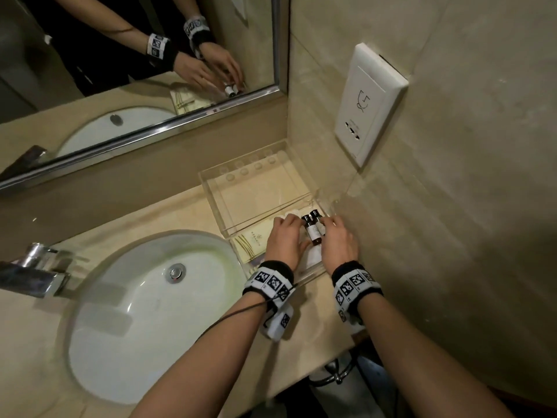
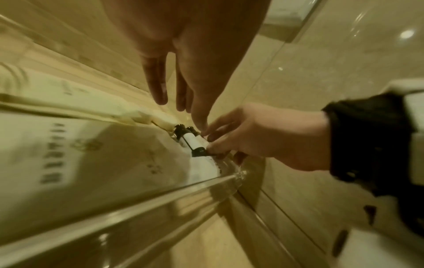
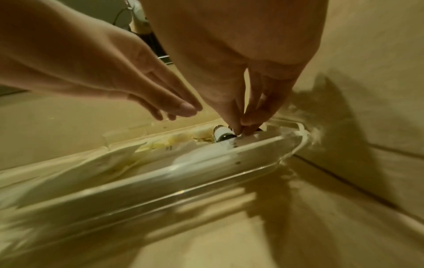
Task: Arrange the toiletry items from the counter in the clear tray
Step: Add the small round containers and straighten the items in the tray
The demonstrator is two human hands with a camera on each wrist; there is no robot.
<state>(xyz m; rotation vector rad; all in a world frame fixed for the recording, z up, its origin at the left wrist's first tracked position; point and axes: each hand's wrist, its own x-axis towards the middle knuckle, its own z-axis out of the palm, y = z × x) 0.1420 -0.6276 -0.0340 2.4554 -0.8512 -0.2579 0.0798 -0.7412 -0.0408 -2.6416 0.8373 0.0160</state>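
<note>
A clear tray sits on the counter in the corner by the side wall. Two small dark bottles with white labels lie side by side in its near right part, on a white packet. My right hand pinches the right-hand bottle with bunched fingertips; the bottle shows beside them. My left hand hovers just left of the bottles with its fingers straight, holding nothing. A cream packet with gold stripes lies in the tray's near left, and a white crumpled item beyond my left hand.
The white sink basin and chrome tap lie left of the tray. A mirror runs along the back wall. A white wall socket hangs on the side wall, which stands close against the tray's right side.
</note>
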